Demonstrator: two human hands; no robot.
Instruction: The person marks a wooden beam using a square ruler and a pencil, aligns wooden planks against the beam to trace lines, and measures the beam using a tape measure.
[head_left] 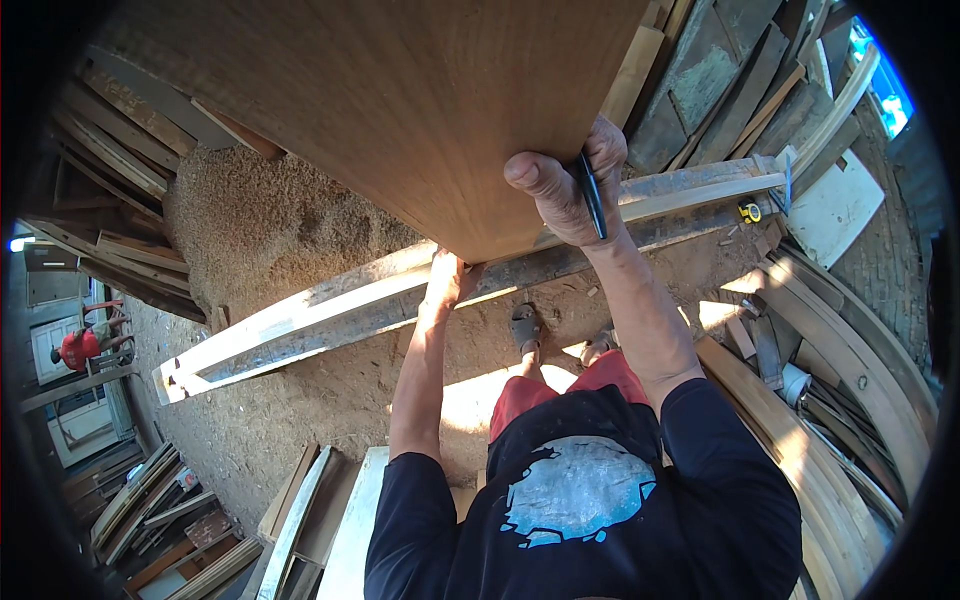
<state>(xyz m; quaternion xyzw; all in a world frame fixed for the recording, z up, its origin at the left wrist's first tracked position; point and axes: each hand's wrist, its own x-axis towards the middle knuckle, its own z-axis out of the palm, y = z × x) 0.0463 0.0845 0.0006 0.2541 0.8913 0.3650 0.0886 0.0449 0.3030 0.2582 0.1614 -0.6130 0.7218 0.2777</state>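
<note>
A wide brown wooden board rises in front of me and fills the upper middle of the view. My right hand grips its right edge, the thumb up against the face. A slim black pen is also tucked in that hand, between thumb and fingers. Down at the board's lower corner, my left hand is closed round the edge, its fingertips partly hidden. Just below the board lies a long pale wooden beam, running from lower left to upper right; whether the board touches it I cannot tell.
Sawdust is heaped beyond the beam on the left. A yellow tape measure sits near the beam's right end. Stacked planks flank me at right, with more timber at lower left. Another person in red is far left.
</note>
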